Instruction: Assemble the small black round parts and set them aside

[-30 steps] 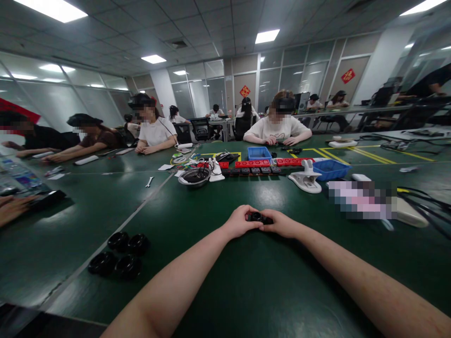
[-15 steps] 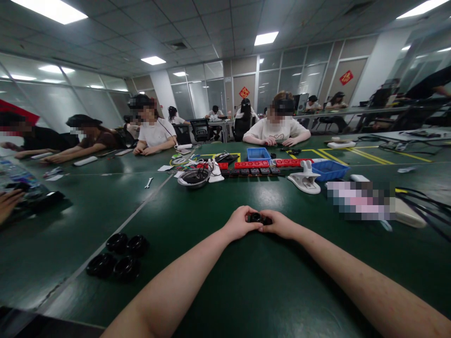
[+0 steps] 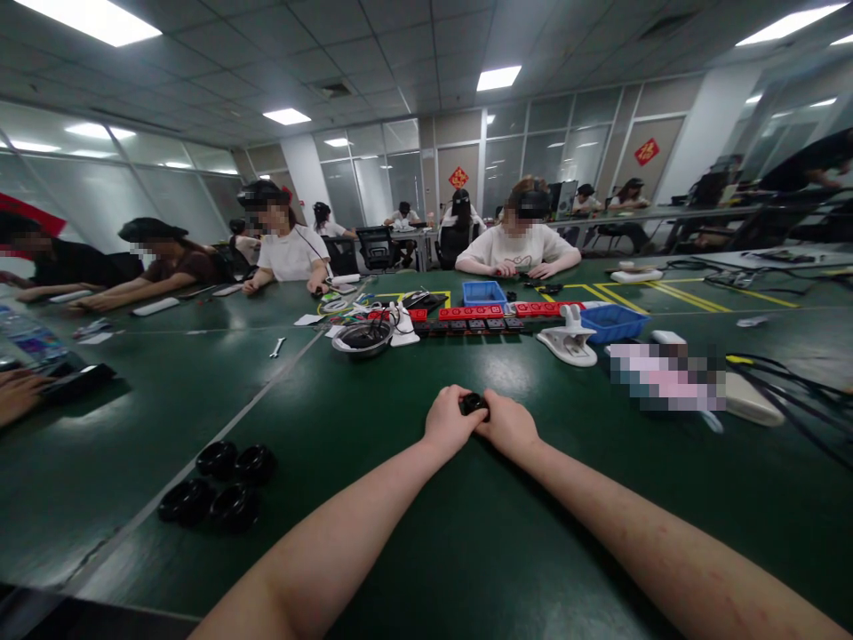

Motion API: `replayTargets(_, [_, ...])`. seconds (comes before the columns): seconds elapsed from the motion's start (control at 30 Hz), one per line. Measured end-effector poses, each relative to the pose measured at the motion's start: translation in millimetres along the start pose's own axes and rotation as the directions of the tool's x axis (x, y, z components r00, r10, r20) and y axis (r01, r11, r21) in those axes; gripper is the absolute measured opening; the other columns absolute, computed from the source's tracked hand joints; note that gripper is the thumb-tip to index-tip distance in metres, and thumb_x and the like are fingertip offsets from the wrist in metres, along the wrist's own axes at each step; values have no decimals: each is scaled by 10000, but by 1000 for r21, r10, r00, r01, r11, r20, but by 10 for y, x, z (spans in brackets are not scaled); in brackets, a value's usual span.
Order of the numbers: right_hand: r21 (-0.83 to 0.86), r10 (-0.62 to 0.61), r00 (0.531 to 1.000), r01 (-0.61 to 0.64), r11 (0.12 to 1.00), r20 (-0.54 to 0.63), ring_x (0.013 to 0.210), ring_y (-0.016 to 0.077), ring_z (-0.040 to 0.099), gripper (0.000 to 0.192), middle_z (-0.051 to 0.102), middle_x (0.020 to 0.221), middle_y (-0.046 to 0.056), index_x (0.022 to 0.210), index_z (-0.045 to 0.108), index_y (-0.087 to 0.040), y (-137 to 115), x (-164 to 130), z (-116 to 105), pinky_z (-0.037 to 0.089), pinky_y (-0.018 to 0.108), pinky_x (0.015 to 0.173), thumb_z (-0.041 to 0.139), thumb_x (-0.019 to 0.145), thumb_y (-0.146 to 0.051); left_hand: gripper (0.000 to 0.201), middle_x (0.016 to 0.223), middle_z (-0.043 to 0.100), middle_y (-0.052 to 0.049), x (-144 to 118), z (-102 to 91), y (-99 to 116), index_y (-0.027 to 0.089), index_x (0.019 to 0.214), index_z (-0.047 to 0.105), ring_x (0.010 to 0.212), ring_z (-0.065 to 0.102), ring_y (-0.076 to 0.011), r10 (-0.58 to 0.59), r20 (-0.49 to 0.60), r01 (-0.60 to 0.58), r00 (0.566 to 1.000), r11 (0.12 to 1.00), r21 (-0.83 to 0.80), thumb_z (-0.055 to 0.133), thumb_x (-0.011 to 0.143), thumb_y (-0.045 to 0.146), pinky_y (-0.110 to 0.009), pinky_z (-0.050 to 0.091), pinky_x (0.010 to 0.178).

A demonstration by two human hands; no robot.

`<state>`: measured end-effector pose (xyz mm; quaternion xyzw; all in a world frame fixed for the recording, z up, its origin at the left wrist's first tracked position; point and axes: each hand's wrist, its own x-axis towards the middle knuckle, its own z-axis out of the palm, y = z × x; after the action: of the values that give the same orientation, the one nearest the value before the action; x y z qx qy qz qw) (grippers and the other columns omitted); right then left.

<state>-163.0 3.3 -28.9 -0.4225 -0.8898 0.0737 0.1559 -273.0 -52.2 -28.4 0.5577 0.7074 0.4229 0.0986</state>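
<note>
Between my two hands, over the middle of the green table (image 3: 373,542), is a small round black part (image 3: 474,403) with a ring-shaped top. My left hand (image 3: 450,418) is closed around its left side. From the right, my right hand (image 3: 510,422) grips it too, thumb close to the left thumb. Fingers cover most of the part, so its exact kind does not show. Off to the left, several glossy black ring-shaped parts (image 3: 235,505) sit grouped on the table.
Beyond my hands lie a metal bowl (image 3: 363,338), a red power strip (image 3: 472,312), a white clamp (image 3: 568,340) and blue trays (image 3: 614,324). A small wrench (image 3: 277,347) lies left. Black cables (image 3: 793,391) spread at right. A co-worker's hand (image 3: 19,391) is at far left.
My right hand has shifted left and closed in over the black part, covering more of it. The whole view has moved slightly, and the grouped rings stay in place.
</note>
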Motion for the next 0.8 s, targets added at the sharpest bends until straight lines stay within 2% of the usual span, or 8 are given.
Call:
replayTargets(0.1, [23, -16, 1000, 16, 1000, 7, 656, 168, 515, 223, 550, 733, 59, 809, 468, -164, 11, -10, -28, 297, 240, 527, 492, 686, -349, 315, 810, 501, -30, 1, -31, 2, 156, 821, 524, 743, 472, -139, 25, 21, -25, 999, 1000, -14, 615, 585, 343, -251, 379, 656])
replayTargets(0.17, [115, -108, 994, 105, 988, 22, 697, 166, 511, 265, 550, 784, 54, 850, 483, -164, 62, -4, -58, 318, 237, 561, 516, 667, -353, 320, 797, 498, -21, 6, -70, -15, 156, 825, 531, 708, 466, -124, 68, 91, -63, 993, 996, -62, 621, 580, 341, -231, 377, 619])
replayTargets(0.27, [282, -309, 947, 273, 920, 90, 726, 157, 496, 296, 542, 803, 38, 859, 520, -167, 177, 31, -108, 338, 231, 599, 552, 640, -363, 327, 776, 492, -6, 20, -127, -59, 162, 844, 536, 637, 439, -97, 135, 215, -106, 967, 984, -140, 622, 580, 336, -206, 361, 561])
replayTargets(0.37, [408, -424, 891, 332, 850, 160, 690, 145, 486, 251, 531, 751, 26, 809, 550, -154, 275, 77, -147, 345, 228, 591, 549, 649, -348, 360, 760, 485, -2, 38, -150, -99, 161, 860, 535, 605, 414, -87, 147, 268, -102, 952, 979, -175, 621, 576, 363, -200, 344, 536])
replayTargets(0.6, [538, -501, 842, 333, 774, 201, 695, 142, 476, 240, 523, 754, 18, 849, 557, -148, 311, 127, -197, 355, 237, 611, 553, 655, -290, 389, 749, 472, -2, 66, -153, -125, 156, 862, 542, 586, 383, -76, 154, 297, -96, 942, 975, -201, 626, 564, 391, -191, 326, 517])
replayTargets(0.8, [545, -473, 854, 295, 785, 219, 698, 142, 469, 222, 503, 749, 22, 825, 561, -139, 306, 122, -206, 361, 241, 618, 550, 658, -283, 402, 783, 485, -10, 76, -137, -157, 158, 867, 539, 598, 397, -78, 157, 305, -89, 939, 970, -226, 628, 558, 400, -194, 335, 526])
